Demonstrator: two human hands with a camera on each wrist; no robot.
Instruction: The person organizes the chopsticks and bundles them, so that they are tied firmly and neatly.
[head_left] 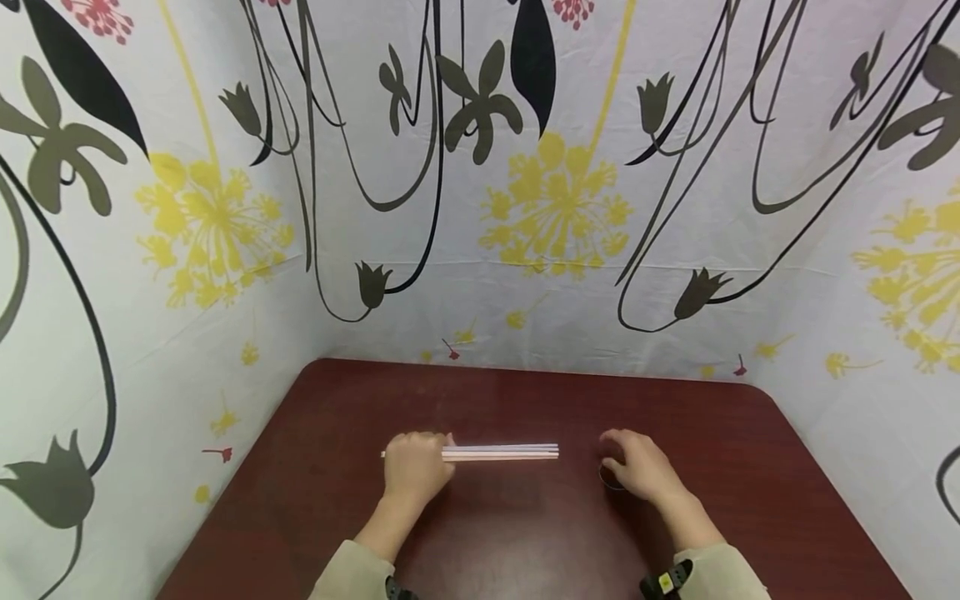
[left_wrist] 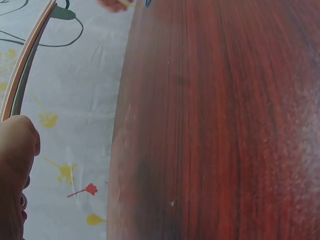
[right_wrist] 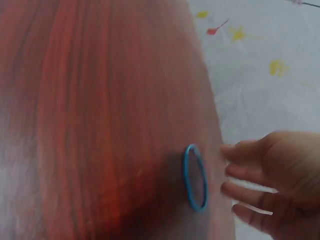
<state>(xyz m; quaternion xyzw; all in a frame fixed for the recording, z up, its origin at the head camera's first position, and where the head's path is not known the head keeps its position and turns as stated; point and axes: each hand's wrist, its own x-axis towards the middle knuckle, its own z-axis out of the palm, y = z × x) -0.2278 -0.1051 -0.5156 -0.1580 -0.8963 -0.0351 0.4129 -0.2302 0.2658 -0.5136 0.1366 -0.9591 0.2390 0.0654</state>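
Observation:
My left hand [head_left: 416, 471] grips a small bundle of thin, pale chopsticks [head_left: 510, 452] near one end. The chopsticks lie level above the table, their long free part pointing right in the head view. In the left wrist view the fist [left_wrist: 17, 150] is at the left edge, with the chopsticks [left_wrist: 22, 75] rising from it. My right hand [head_left: 643, 468] hovers at a thin blue rubber band [right_wrist: 187, 175], its fingers loosely bent and spread. The right wrist view has the band beside the fingertips [right_wrist: 231, 187], with a gap between them. Part of the band is hidden in the head view.
A dark red wood-grain table [head_left: 517, 533] with rounded far corners lies under both hands. White cloth [head_left: 465, 308] printed with flowers hangs around its far edge and sides. Black straps [head_left: 667, 579] circle the wrists over pale sleeves.

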